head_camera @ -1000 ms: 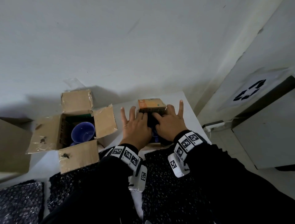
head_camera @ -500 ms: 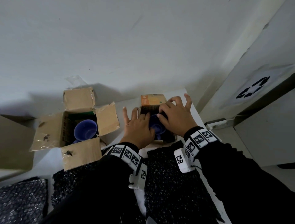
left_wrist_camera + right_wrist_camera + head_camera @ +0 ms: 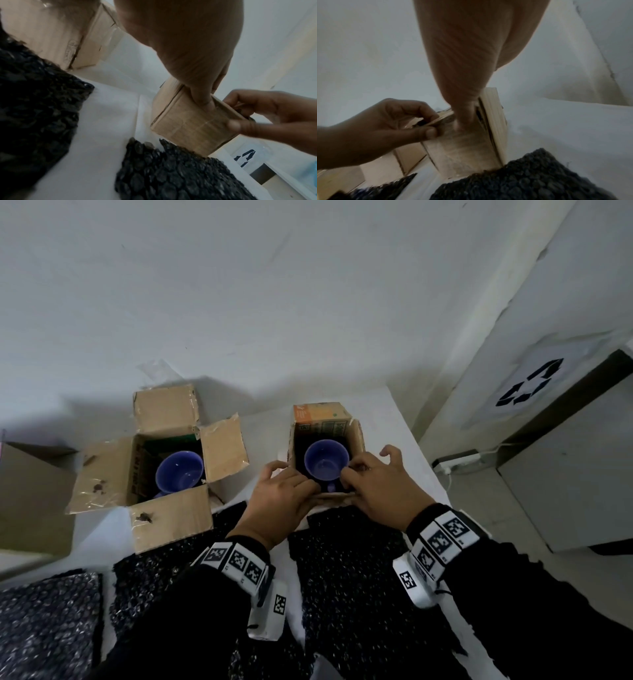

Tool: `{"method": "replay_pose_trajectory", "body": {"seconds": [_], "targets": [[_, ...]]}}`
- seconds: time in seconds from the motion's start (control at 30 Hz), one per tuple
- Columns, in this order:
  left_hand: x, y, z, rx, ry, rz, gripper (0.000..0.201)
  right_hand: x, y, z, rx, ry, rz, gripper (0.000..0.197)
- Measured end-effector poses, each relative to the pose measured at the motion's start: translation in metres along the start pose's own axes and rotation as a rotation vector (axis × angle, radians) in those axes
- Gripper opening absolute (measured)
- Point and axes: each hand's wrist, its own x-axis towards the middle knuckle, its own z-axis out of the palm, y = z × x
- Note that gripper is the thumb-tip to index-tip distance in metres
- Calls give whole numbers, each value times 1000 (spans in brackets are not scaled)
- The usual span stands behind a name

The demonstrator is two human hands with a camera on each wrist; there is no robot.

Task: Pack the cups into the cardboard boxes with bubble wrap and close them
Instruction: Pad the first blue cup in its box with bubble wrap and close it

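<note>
A small cardboard box point(image 3: 356, 436) stands open on the white table, with a blue cup point(image 3: 323, 463) upright inside on dark wrap. My left hand point(image 3: 301, 484) and right hand point(image 3: 352, 477) both pinch the box's near flap, fingers curled over the edge. In the left wrist view my thumb presses on the small box's near wall point(image 3: 192, 128); the right wrist view shows the same wall point(image 3: 465, 152). To the left, a larger box point(image 3: 222, 453) sits with all flaps spread and a second blue cup point(image 3: 180, 474) inside.
Black bubble wrap sheets lie near me: one point(image 3: 359, 559) under the small box's near edge, one point(image 3: 154, 573) by the larger box, one point(image 3: 44, 628) at bottom left. The table edge point(image 3: 414, 446) is close on the right. A bin with a recycling sign point(image 3: 527, 385) stands beyond.
Both hands lay spread over the small box's top a second ago. They have pulled back to its near edge, and the blue cup inside now shows.
</note>
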Motion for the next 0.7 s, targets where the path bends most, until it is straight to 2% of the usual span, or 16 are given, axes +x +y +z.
{"method": "replay_pose_trajectory", "body": {"seconds": [0.03,0.13,0.2,0.27,0.33,0.43,0.53,0.6,0.67,0.7], "targets": [[-1,0,2,7,14,-15,21,1,-5,-3,2,-38,18,23],[-2,3,4,14,19,-66,24,7,-17,-6,-27,-188,73,52],[-2,8,4,33,-2,-102,25,14,-21,-8,-43,-245,104,52],[-1,13,5,60,-25,-151,19,19,-23,-6,-57,-250,112,42],[-1,20,6,93,-67,-211,11,18,-24,-2,-53,-200,113,35],[2,29,7,128,-151,-282,22,6,-26,6,-38,-95,115,33],[7,35,9,154,-201,-301,22,-17,-28,9,22,145,166,40],[9,38,11,166,-205,-305,20,-37,-29,14,74,281,160,31],[7,40,11,175,-182,-307,21,-60,-33,26,138,226,135,29],[4,42,10,177,-155,-307,25,-72,-33,34,163,118,149,40]]}}
